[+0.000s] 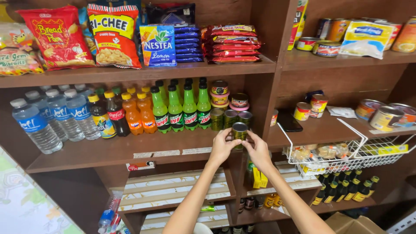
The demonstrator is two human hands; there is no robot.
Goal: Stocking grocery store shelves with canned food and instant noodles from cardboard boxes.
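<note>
Both hands — left hand (222,146), right hand (258,150) — pinch one small olive-green can (239,131) at the middle shelf (108,151) front edge. Three matching cans (230,118) already stand behind it; this one is not yet released.

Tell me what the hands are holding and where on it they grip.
Both hands hold one small gold tin can by its sides: left hand on its left wall, right hand on its right, just above the wooden shelf.
</note>
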